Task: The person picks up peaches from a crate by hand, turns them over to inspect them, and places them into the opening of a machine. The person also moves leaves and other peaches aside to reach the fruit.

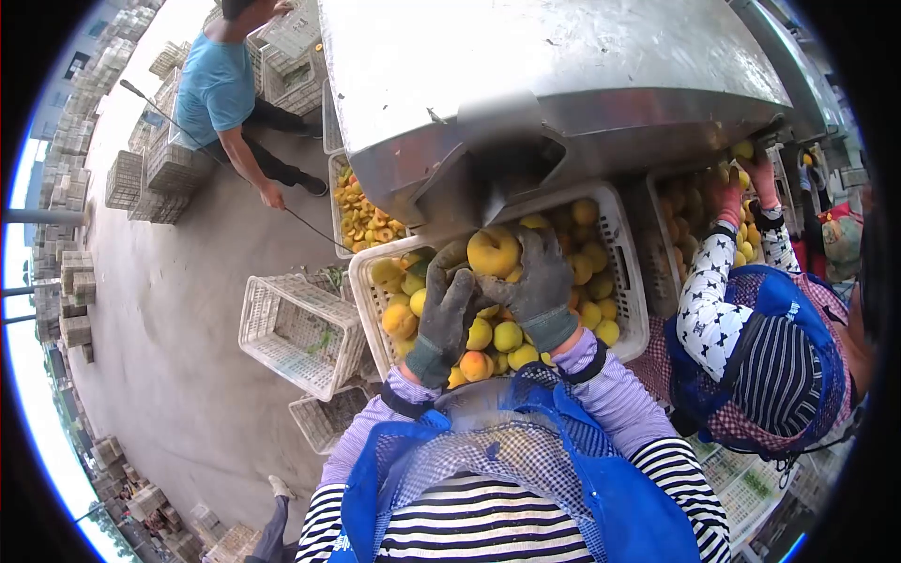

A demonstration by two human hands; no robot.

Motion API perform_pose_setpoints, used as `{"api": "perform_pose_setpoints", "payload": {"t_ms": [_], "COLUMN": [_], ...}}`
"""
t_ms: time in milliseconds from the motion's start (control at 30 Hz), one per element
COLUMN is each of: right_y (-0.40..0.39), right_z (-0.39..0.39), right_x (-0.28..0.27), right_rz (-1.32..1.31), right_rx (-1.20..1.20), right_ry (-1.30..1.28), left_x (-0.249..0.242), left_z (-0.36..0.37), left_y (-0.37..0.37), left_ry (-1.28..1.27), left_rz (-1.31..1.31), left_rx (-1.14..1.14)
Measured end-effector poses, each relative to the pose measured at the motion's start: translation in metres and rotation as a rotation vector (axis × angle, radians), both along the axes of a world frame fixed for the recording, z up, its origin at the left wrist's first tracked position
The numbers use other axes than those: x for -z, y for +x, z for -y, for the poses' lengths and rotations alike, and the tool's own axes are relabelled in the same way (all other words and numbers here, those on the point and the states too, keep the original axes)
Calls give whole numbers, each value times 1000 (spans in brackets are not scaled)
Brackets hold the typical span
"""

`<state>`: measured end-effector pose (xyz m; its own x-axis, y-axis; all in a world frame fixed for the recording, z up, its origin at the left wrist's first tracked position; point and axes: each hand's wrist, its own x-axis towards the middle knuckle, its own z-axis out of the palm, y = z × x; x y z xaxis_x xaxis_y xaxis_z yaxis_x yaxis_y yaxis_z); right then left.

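Note:
Both hands wear dark grey gloves above a white crate point(631, 281) full of yellow, green and orange peaches point(508, 336). A large yellow peach point(493, 251) sits between them, in front of the metal machine. My right hand point(537, 286) is curled against the peach's right and lower side. My left hand point(447, 314) is bent at its left, its thumb and fingers close together; whether anything is within them is hidden. The two hands nearly meet below the peach.
A metal machine point(563, 56) overhangs the crate's far side. An empty white crate point(305, 333) lies at the left, near a crate of cut fruit point(366, 211). A co-worker point(770, 347) handles fruit at the right; a person in blue point(218, 84) holds a thin rod.

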<state>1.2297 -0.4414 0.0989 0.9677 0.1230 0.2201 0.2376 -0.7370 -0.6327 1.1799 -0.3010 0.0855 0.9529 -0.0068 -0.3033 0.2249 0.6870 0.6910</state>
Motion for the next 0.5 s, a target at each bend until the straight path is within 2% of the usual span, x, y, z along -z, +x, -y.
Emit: {"api": "perform_pose_setpoints", "payload": {"t_ms": [100, 200, 267, 300, 400, 433, 500], "right_y": [49, 101, 135, 140, 102, 83, 52], "right_z": [-7, -28, -43, -46, -12, 6, 36], "right_x": [-6, 10, 21, 23, 14, 19, 62], "right_rz": [48, 54, 224, 314, 66, 49, -116], "right_rx": [26, -57, -60, -61, -56, -79, -148], "right_ry": [-69, -53, -145, -193, 316, 333, -133], "left_x": [11, 36, 48, 55, 105, 117, 107], "left_z": [-13, -32, -39, -41, -51, -48, -31], "left_y": [11, 12, 11, 11, -3, -8, -9], "left_ry": [37, 67, 128, 282, 915, 949, 1401], "left_rz": [-36, -142, -228, -256, -20, -79, 113], "left_rx": [-9, -31, -61, -130, -63, 53, 338]}}
